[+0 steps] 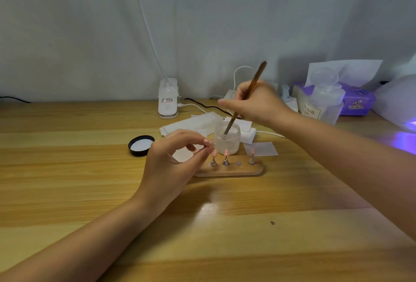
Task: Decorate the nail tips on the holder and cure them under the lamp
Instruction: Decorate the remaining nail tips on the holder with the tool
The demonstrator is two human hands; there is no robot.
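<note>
Right hand [254, 101] grips a long brown wooden-handled brush [245, 97], its tip dipped into the small frosted clear jar [227, 139] just behind the oblong wooden nail-tip holder [227, 169] on the light wooden desk [202, 225]. Left hand [173, 164] pinches a pink white-dotted nail tip [208, 141] between thumb and fingers, just left of the jar. Three pink nail tips stand on metal pegs on the holder; a black round jar lid [141, 145] lies to the left.

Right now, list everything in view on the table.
nail tip holder: 1, wood, centre
nail tips: 3 on stands, pink; a fourth in left fingers
jar: 1, clear, behind holder
lid: 1, black, left of jar
brush: 1, brown, tip in jar
wipes: white, behind jar
clip lamp: 1, white, back
pump bottle: 1, clear, right
tissue pack: 1, purple
curing lamp: 1, white, far right
table: wood
hands: left, right
</note>
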